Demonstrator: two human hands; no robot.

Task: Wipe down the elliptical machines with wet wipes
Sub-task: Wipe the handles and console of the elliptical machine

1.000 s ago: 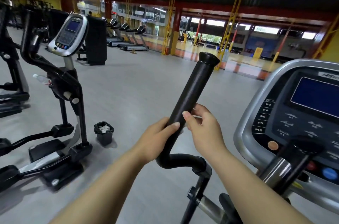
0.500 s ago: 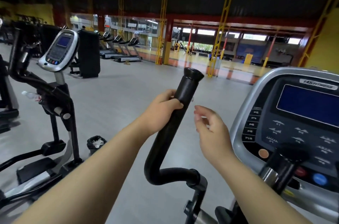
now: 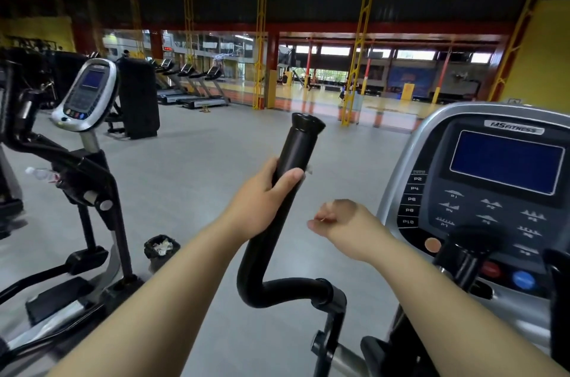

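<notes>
A black upright handlebar of the elliptical rises in the middle of the view. My left hand grips it a little below its flared top, thumb across the front. A small white corner of a wet wipe sticks out beside that thumb; the rest is hidden under the hand. My right hand hovers to the right of the bar, apart from it, blurred, fingers loosely curled and holding nothing. The machine's grey console with a blue screen stands at the right.
A second elliptical stands at the left with a water bottle in its holder. A small black bin with used wipes sits on the grey floor between the machines. Treadmills line the far glass wall.
My left hand slid up the handlebar from near the bend to just below the top. My right hand let go of the bar and drew back to the right.
</notes>
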